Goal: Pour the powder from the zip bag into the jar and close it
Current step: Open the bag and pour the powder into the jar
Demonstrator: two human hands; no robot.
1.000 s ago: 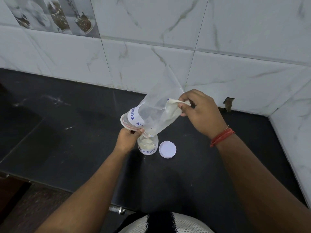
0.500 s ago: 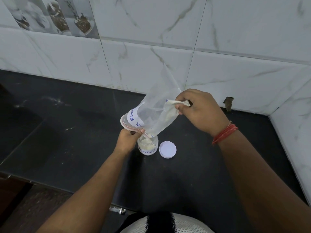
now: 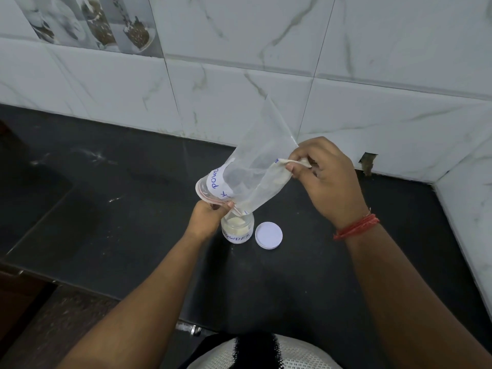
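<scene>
Right hand (image 3: 328, 179) pinches bottom edge of clear plastic zip bag w/ white hand-lettered label (image 3: 251, 177), held high. Left hand (image 3: 209, 217) grips bag's red-striped zip mouth, low, right over small clear glass jar w/ "POWDER" label (image 3: 237, 229). Bag's long axis tilted: closed end up-right, mouth down-left into jar opening. Pale powder inside jar & in bag's lower corner. Jar upright on black stone table (image 3: 306, 275); round white plastic lid (image 3: 269, 235) flat just beside jar, on its right.

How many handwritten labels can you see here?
2. One is on the zip bag, near its opening held over the jar; part of it curves out of sight. The other is on the jar's front, reading POWDER, on the black counter.
</scene>
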